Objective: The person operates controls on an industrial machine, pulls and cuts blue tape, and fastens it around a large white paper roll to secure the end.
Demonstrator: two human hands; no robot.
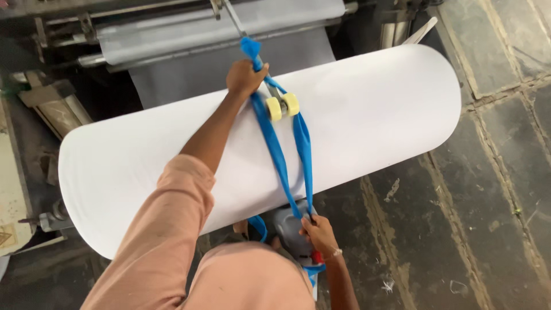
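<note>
A big white roll of fabric (367, 115) lies across the view in front of me. A blue strap (278, 155) runs over its top in two bands. My left hand (245, 77) reaches over the roll and grips the strap at its far end, beside a small metal wheel device with two pale yellow wheels (282, 106). My right hand (319, 234) is down at the roll's near side, holding the strap's near end against a grey tool with a red part (293, 232).
A grey machine with rollers and a sheet of grey fabric (218, 34) stands behind the roll. A metal shaft end (49, 218) juts from the roll's left side. Dark stone floor tiles (488, 189) lie to the right.
</note>
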